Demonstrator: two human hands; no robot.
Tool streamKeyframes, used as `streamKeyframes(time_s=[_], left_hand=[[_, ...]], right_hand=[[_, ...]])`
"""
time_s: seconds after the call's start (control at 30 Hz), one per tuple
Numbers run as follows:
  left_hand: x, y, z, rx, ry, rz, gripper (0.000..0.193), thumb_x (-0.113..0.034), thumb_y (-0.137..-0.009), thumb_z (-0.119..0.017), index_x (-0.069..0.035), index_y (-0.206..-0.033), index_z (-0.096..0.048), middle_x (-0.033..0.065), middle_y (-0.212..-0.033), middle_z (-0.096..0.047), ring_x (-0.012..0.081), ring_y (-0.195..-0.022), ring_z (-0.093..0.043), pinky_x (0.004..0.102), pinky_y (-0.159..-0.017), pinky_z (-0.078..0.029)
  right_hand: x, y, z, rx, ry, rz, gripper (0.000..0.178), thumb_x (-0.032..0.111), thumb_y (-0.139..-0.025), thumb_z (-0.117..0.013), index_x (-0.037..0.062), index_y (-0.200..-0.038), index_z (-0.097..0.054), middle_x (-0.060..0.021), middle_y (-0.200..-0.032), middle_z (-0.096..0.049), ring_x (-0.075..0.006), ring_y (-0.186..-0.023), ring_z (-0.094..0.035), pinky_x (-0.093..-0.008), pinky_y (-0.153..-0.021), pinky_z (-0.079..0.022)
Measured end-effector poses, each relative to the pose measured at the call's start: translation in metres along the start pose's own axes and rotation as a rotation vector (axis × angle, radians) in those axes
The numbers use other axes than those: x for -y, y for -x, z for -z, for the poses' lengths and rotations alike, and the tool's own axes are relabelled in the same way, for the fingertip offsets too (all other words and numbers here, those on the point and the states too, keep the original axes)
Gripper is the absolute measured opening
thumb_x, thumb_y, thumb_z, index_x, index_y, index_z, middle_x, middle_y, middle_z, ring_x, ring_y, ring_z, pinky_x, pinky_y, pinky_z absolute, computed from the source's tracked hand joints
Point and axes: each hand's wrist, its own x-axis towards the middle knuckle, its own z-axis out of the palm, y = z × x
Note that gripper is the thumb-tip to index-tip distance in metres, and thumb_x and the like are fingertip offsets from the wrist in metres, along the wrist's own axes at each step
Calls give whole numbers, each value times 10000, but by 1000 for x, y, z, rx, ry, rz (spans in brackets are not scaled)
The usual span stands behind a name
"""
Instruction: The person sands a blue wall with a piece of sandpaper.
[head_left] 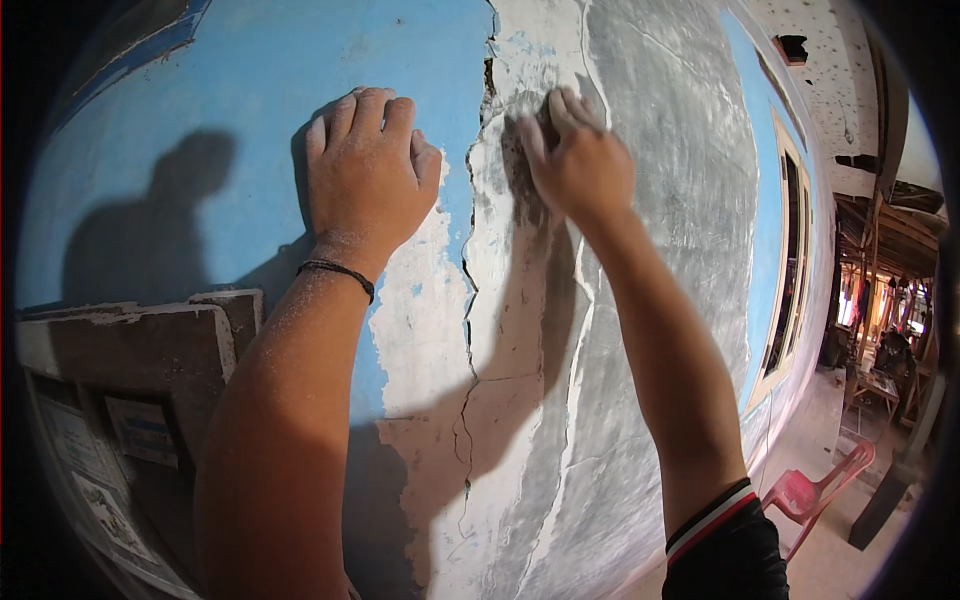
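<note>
A cracked wall fills most of the view, with blue paint [270, 85] on the left, a bare whitish strip [510, 340] down the middle and grey plaster [670, 130] to the right. My left hand [370, 165] rests on the blue paint, its fingers spread a little and dusted white; a dark cord bracelet [338, 275] circles the wrist. Right of the crack [468, 270], my right hand [580, 155] presses at the upper whitish strip, slightly blurred. Its fingers bend toward the wall, thumb apart from them; whatever lies under them is hidden by the hand and its shadow.
At the lower left stands a dark cabinet [130, 345] with papers behind its panes. A wood-framed window [790, 260] opens in the wall at right. Beyond it are a red plastic chair [815, 490] and a cluttered roofed area [885, 300].
</note>
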Motion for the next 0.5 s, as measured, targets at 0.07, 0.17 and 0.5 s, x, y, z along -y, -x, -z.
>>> streamKeyframes(time_s=[0.07,0.17,0.5], left_hand=[[6,-1,6,-13,-10,11,271,-183,-835,-572,-78,-1084,-598,73,-1126,-565,259,-1117,-506,423,-969,-363],[2,-1,1,19,-12,12,268,-179,-831,-574,-74,-1077,-590,73,-1117,-562,258,-1103,-508,417,-960,-364],[-3,-1,3,15,45,2,283,-168,-825,-569,-52,-1082,-593,89,-1139,-567,267,-1133,-502,423,-973,-359]], right_hand=[[7,34,6,-72,-20,109,587,459,-910,-513,-7,-1265,-558,-157,-1337,-549,-316,-1267,-497,-500,-1017,-400],[10,69,14,-24,-32,144,586,443,-897,-530,-5,-1274,-555,-180,-1341,-539,-333,-1264,-503,-522,-1028,-389],[11,14,6,7,-184,-2,558,422,-937,-476,-36,-1252,-525,-206,-1357,-508,-344,-1289,-458,-472,-1025,-390]])
